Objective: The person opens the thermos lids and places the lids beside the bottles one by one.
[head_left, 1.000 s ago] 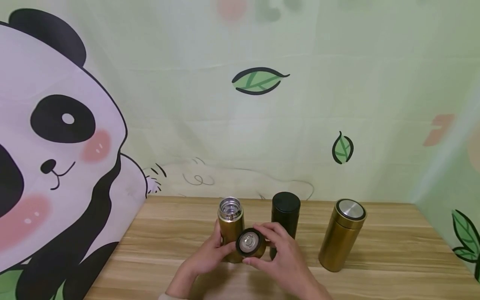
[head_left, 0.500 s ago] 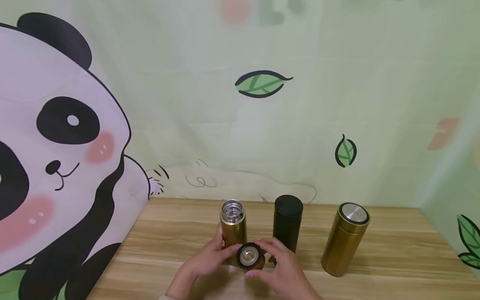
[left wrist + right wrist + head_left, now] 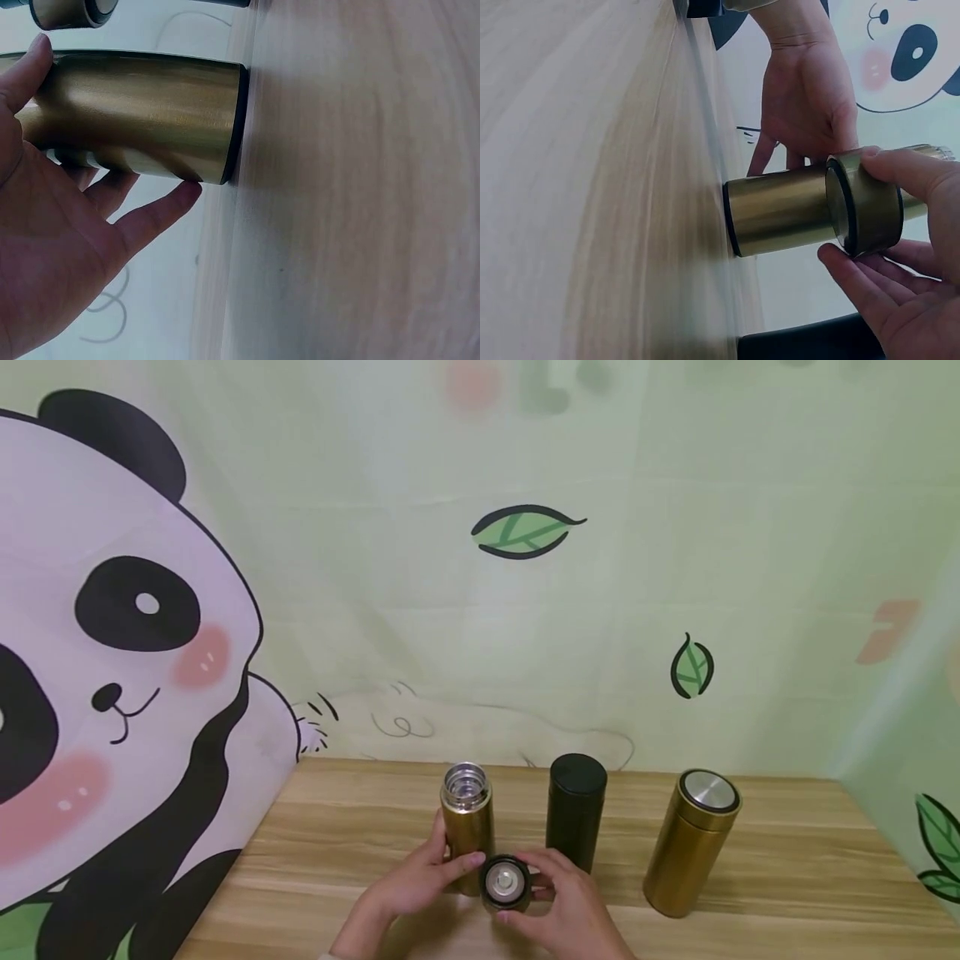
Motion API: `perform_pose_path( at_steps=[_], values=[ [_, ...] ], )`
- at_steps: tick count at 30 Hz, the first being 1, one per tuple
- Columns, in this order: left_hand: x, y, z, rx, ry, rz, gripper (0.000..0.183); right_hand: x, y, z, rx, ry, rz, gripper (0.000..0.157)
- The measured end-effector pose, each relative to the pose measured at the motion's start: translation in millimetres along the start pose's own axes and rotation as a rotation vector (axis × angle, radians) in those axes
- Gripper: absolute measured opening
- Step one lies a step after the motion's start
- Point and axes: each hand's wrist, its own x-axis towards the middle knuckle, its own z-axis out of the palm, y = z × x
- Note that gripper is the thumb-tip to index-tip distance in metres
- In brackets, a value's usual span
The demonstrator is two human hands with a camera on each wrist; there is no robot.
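Note:
An uncapped gold thermos bottle [image 3: 468, 828] stands upright on the wooden table, its steel mouth bare. Around its lower body curls my left hand [image 3: 412, 878], thumb across the front; the left wrist view shows the gold body [image 3: 142, 112] with fingertips near its dark base. Just right of it, my right hand [image 3: 564, 906] pinches the gold bottle lid [image 3: 506, 882] between thumb and fingers, its inner side turned upward. In the right wrist view the lid [image 3: 877, 206] is held above the table, overlapping the bottle [image 3: 780, 210].
A black capped thermos [image 3: 576, 814] stands behind my right hand. Farther right is another gold thermos [image 3: 690, 852] with a steel-topped lid. Behind the wooden table [image 3: 337, 827] hangs a pale green cloth backdrop [image 3: 360, 568] printed with a panda and leaves.
My right hand has lowered the lid toward the table and tipped its inner side further upward. My left hand keeps its hold on the bottle. The head view has shifted slightly.

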Motion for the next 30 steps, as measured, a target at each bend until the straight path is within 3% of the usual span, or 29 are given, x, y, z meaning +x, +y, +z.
perform_pose_path(
  at_steps=[12,23,30],
  values=[
    [-1.3,-3.1,0.0,-0.021,-0.003,-0.016,0.102,0,11,13.7,0.042,-0.075,0.001,0.068],
    [-1.0,-1.0,-1.5,-0.026,-0.016,-0.013,0.100,4,17,22.5,-0.179,-0.071,-0.021,0.067],
    [-0.3,-0.7,-1.5,-0.030,-0.027,-0.021,0.100,4,19,25.2,-0.181,-0.108,-0.022,0.067]
  ],
)
